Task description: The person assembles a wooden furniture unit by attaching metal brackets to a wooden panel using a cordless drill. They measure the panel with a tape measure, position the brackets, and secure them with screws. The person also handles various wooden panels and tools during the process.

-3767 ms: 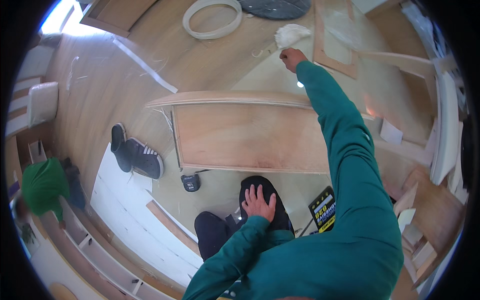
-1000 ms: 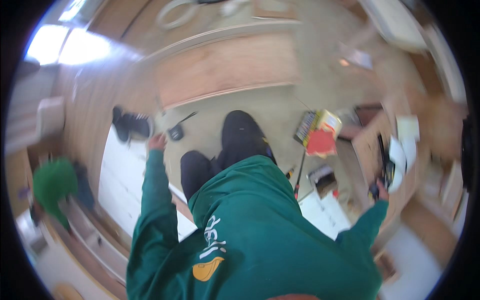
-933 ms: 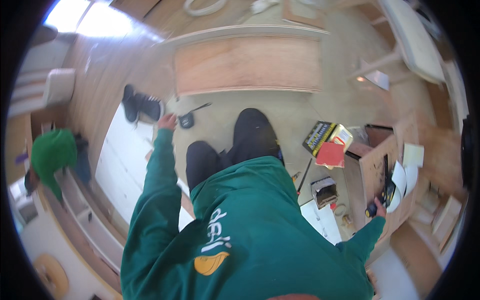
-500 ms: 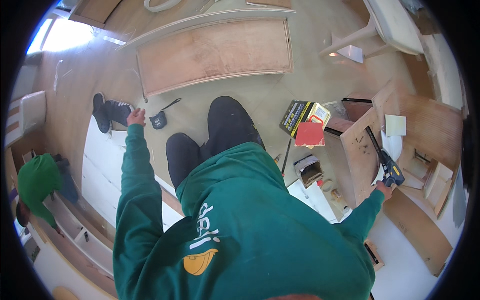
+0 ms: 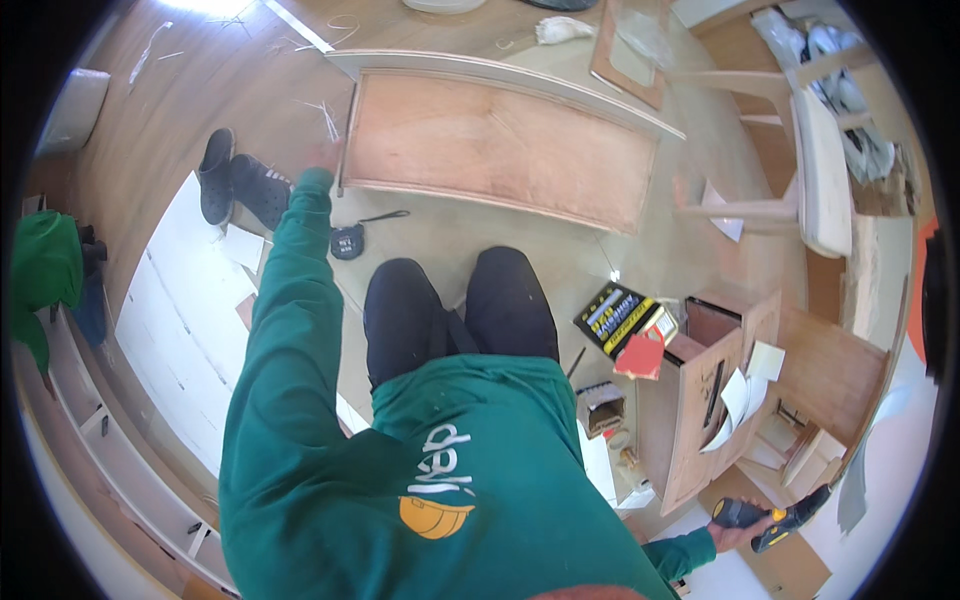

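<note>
A large shallow plywood panel (image 5: 495, 150) with a pale raised frame lies flat on the far floor, its reddish-brown face smooth and matt. To the left, long white boards (image 5: 185, 320) lie side by side on the wooden floor, glossy and straight-edged. At the right stands a small open plywood cabinet (image 5: 715, 400), boxy, with pale paper sheets (image 5: 745, 385) tucked against its front. A person in a green sweatshirt and dark trousers kneels at the centre. The left hand (image 5: 325, 155) reaches far out to the near left corner of the panel and touches its frame; how far its fingers are spread cannot be told. The right hand (image 5: 735, 530) is low at the near right, closed around the handle of a black-and-yellow cordless drill (image 5: 785, 512), which is held just off the near corner of the cabinet. A pair of dark shoes (image 5: 240, 185) sits on the left floor. Near the right knee lies a flat black-and-yellow rectangular package (image 5: 620, 318), with a red square card (image 5: 642, 357) just beside it. A small black tape measure (image 5: 347, 242) lies near the left arm.
</note>
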`<state>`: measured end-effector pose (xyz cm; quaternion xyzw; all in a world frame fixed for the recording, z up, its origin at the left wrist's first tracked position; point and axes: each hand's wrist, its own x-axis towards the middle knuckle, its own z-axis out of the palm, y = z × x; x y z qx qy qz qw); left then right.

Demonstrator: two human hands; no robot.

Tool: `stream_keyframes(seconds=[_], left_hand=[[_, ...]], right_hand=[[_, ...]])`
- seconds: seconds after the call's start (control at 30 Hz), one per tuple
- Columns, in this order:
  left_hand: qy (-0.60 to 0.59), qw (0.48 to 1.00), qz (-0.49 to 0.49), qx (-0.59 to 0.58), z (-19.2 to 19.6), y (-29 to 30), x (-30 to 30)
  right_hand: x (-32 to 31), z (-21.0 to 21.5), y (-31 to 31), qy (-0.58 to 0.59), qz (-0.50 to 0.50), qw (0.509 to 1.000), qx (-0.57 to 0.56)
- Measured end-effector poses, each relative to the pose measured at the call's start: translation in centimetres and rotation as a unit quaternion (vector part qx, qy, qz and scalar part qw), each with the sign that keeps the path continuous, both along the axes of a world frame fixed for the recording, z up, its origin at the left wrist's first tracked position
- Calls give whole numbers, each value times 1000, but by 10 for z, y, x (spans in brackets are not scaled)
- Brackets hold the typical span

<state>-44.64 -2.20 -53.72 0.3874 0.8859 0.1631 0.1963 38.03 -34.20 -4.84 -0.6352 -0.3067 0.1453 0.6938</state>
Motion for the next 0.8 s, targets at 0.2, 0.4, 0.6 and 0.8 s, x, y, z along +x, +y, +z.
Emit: stream_keyframes(seconds=[0.2,0.4,0.6,0.8], left_hand=[[-141,988,-52,12,-22,1,28],[-273,960,-29,51,16,14,26],[-266,962,-23,52,27,-10,20],[-348,933,18,91,170,-10,81]], right_hand=[[-108,-31,151,84,128,988,11],[-193,-87,227,195,162,963,-94],[-246,-103,262,181,193,951,-160],[-242,-54,273,265,170,942,-115]])
